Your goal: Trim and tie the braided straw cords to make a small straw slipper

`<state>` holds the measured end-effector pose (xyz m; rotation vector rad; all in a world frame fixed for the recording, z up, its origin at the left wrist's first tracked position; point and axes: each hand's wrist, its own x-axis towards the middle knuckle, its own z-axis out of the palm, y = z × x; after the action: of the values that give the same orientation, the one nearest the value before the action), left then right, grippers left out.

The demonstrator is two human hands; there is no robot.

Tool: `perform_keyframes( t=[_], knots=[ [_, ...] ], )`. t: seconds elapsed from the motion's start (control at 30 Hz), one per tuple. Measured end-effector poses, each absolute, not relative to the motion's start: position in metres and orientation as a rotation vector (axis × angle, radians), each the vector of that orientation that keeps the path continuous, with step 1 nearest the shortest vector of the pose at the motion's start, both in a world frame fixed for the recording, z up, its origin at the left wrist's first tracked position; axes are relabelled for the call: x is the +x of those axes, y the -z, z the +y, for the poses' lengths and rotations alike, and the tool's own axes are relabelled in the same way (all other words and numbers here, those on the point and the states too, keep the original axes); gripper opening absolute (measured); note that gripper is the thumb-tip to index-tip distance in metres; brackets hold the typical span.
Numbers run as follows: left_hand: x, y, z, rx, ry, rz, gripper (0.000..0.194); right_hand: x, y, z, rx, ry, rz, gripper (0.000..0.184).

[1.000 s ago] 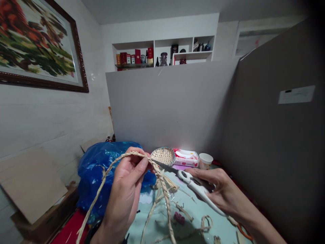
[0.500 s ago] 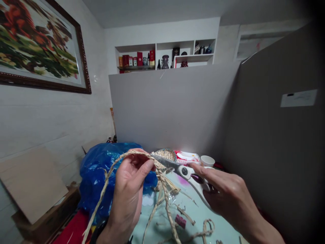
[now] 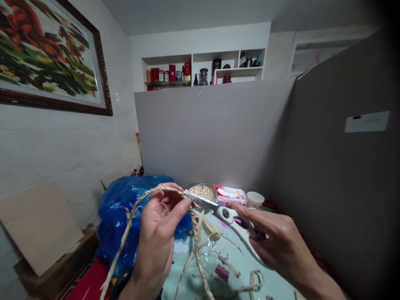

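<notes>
Between the fingers and thumb of my left hand [image 3: 162,227] runs a pale braided straw cord [image 3: 133,216]. It arches over the fingertips, with one length hanging at the left and braided strands hanging below the hand. My right hand [image 3: 278,239] is closed around the white handles of a pair of scissors [image 3: 226,213]. Their blades point left and lie at the cord, right beside my left thumb tip. Whether the cord is fully between the blades I cannot make out. Loose straw strips [image 3: 212,229] spread out behind the hanging strands.
A blue plastic bag [image 3: 117,216] bulges at the left. Toward the back are a woven basket [image 3: 203,191], a red and white packet [image 3: 231,195] and a white bowl [image 3: 255,199]. A dark red block [image 3: 222,272] and straw scraps lie on the pale table [image 3: 243,266]. Grey panels stand behind.
The scissor handles have come closer together and my right hand has shifted slightly left. The hanging braid below my left hand has swung left.
</notes>
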<state>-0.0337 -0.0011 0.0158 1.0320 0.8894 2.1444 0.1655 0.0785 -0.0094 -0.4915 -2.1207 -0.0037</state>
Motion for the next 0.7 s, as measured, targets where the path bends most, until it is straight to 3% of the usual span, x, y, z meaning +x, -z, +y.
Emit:
perform_keyframes(
  t=[0.2,0.7],
  knots=[
    [-0.0342,-0.0188,-0.0021,0.993,-2.155,0.847,0.019,0.1617,0.0047,0.0769,-0.522,-0.372,-2.228,0.027],
    [-0.0373,-0.0201,-0.0044,1.086,-2.072,0.785,0.018,0.1696,0.0019,0.0746,-0.546,-0.304,-2.209,0.04]
  ],
)
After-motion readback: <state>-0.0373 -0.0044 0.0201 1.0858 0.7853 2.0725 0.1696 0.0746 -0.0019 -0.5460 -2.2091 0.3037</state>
